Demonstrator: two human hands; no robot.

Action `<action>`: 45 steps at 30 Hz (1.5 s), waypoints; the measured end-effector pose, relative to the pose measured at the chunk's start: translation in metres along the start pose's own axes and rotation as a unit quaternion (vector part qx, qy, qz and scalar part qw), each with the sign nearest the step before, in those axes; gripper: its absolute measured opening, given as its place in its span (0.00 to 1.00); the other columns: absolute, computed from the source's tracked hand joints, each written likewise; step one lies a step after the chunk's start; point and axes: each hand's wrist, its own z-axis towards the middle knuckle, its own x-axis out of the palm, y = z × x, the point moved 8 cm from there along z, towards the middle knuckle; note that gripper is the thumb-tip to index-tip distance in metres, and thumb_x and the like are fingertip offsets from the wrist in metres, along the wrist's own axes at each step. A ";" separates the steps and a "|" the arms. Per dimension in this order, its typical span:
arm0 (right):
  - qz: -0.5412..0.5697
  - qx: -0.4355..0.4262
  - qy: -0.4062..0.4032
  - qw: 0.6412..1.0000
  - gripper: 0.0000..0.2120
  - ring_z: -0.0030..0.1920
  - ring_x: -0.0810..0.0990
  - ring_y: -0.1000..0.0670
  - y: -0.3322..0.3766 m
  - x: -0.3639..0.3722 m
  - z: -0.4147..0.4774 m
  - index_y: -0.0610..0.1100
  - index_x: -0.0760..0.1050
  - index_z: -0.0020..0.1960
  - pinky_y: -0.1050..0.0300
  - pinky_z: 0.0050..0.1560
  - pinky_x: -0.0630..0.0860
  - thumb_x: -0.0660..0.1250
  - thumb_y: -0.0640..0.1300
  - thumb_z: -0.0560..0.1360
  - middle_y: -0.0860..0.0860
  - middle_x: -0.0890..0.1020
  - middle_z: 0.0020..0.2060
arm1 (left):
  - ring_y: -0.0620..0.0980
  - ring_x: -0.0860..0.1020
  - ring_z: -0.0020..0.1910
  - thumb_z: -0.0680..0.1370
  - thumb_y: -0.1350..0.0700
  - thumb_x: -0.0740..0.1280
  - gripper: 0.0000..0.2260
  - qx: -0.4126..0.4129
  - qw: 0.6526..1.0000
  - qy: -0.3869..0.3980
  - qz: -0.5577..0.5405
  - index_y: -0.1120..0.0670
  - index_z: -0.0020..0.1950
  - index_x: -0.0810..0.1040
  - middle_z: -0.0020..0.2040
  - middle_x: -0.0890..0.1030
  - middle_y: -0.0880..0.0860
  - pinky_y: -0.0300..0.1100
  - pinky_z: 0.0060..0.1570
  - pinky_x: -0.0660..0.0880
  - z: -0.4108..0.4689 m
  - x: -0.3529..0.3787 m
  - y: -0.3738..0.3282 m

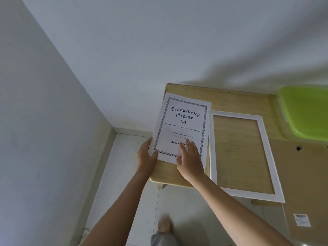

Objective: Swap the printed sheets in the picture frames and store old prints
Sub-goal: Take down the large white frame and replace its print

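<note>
"Where was the print?"

"Centre of the frame. The printed sheet (184, 121) lay on the left end of the wooden worktop (236, 102), just beside the empty white frame (212, 148). My left hand (147, 155) pinched its lower left corner. My right hand (190, 157) pressed flat on it, fingers straight."

"Which step?"

"The swap, I judged: sheet out, not yet stored. Next called for lifting it uncreased. White walls (159, 41), pale floor (127, 157), green lid (305, 112) upper right."
</note>
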 end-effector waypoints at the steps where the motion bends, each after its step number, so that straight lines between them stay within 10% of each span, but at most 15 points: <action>1: -0.002 -0.002 0.003 1.000 0.23 0.74 0.55 0.40 0.003 0.002 0.000 0.41 0.64 0.70 0.44 0.71 0.58 0.60 0.41 0.76 0.41 0.61 0.73 | 0.49 0.73 0.61 0.74 0.64 0.65 0.24 -0.019 0.999 0.002 -0.045 0.55 0.69 0.68 0.64 0.75 0.52 0.42 0.60 0.71 0.000 -0.003 0.003; 8: 0.011 -0.020 0.030 0.999 0.24 0.74 0.54 0.43 0.020 0.014 -0.001 0.43 0.62 0.72 0.47 0.72 0.59 0.60 0.43 0.77 0.42 0.60 0.73 | 0.44 0.77 0.50 0.75 0.69 0.64 0.20 -0.026 0.985 -0.004 -0.172 0.56 0.65 0.72 0.57 0.78 0.52 0.32 0.47 0.76 -0.003 -0.022 0.001; 16: 0.306 0.025 0.019 0.951 0.23 0.70 0.66 0.50 0.068 -0.043 0.040 0.44 0.60 0.73 0.56 0.69 0.63 0.56 0.50 0.80 0.47 0.67 0.70 | 0.46 0.79 0.49 0.76 0.65 0.63 0.20 0.031 0.993 -0.009 -0.117 0.51 0.66 0.73 0.50 0.79 0.42 0.48 0.52 0.79 -0.015 -0.027 -0.024; 22: 0.305 0.061 0.010 0.950 0.25 0.63 0.73 0.42 0.087 -0.081 0.070 0.42 0.60 0.72 0.47 0.61 0.71 0.61 0.46 0.77 0.38 0.74 0.63 | 0.41 0.77 0.44 0.76 0.67 0.63 0.20 0.137 0.989 -0.021 -0.060 0.53 0.66 0.74 0.53 0.79 0.47 0.26 0.44 0.73 -0.035 -0.026 -0.059; 25: 0.291 0.056 -0.023 0.955 0.12 0.39 0.76 0.43 0.083 -0.091 0.076 0.38 0.72 0.55 0.49 0.38 0.73 0.55 0.32 0.74 0.41 0.77 0.40 | 0.34 0.76 0.40 0.76 0.68 0.62 0.19 0.161 0.985 -0.012 -0.060 0.55 0.65 0.74 0.49 0.78 0.46 0.23 0.37 0.69 -0.038 -0.021 -0.071; 27: 0.279 0.044 -0.042 0.958 0.09 0.27 0.59 0.50 0.081 -0.096 0.077 0.37 0.68 0.40 0.57 0.30 0.59 0.51 0.29 0.70 0.48 0.62 0.27 | 0.36 0.77 0.41 0.77 0.66 0.62 0.19 0.169 0.984 0.000 -0.062 0.52 0.66 0.73 0.49 0.78 0.45 0.26 0.36 0.72 -0.039 -0.018 -0.076; 31: 0.287 0.024 -0.090 0.953 0.09 0.28 0.55 0.53 0.073 -0.115 0.080 0.32 0.71 0.42 0.61 0.32 0.55 0.52 0.28 0.72 0.51 0.57 0.26 | 0.41 0.79 0.49 0.81 0.53 0.58 0.16 0.142 0.981 0.041 -0.124 0.50 0.68 0.69 0.56 0.79 0.49 0.32 0.34 0.74 -0.040 -0.009 -0.081; 34: 0.324 0.018 -0.100 0.940 0.19 0.29 0.59 0.54 0.069 -0.136 0.079 0.41 0.77 0.59 0.67 0.31 0.58 0.55 0.29 0.74 0.47 0.63 0.28 | 0.40 0.74 0.62 0.79 0.42 0.54 0.21 0.121 0.971 0.056 -0.198 0.47 0.68 0.70 0.62 0.77 0.44 0.35 0.59 0.72 -0.039 -0.003 -0.086; 38: 0.416 0.002 -0.101 0.904 0.21 0.40 0.77 0.52 0.061 -0.165 0.071 0.45 0.73 0.65 0.71 0.44 0.67 0.59 0.31 0.75 0.45 0.81 0.43 | 0.37 0.69 0.64 0.81 0.45 0.51 0.18 0.105 0.974 0.051 -0.195 0.47 0.68 0.69 0.66 0.72 0.42 0.29 0.60 0.65 -0.025 0.004 -0.097; 42: 0.502 -0.021 -0.079 0.861 0.20 0.42 0.75 0.62 0.049 -0.196 0.054 0.44 0.75 0.62 0.70 0.52 0.71 0.62 0.30 0.74 0.57 0.78 0.39 | 0.50 0.67 0.69 0.79 0.38 0.51 0.25 0.073 0.978 0.034 -0.192 0.50 0.71 0.66 0.70 0.69 0.51 0.51 0.69 0.64 0.000 0.014 -0.108; 45: 0.546 -0.006 -0.080 0.834 0.20 0.43 0.77 0.58 0.026 -0.213 0.044 0.47 0.78 0.57 0.63 0.56 0.73 0.63 0.28 0.72 0.55 0.80 0.39 | 0.45 0.68 0.66 0.82 0.47 0.49 0.20 0.049 0.968 0.038 -0.241 0.50 0.74 0.61 0.68 0.69 0.47 0.42 0.65 0.65 0.008 0.021 -0.120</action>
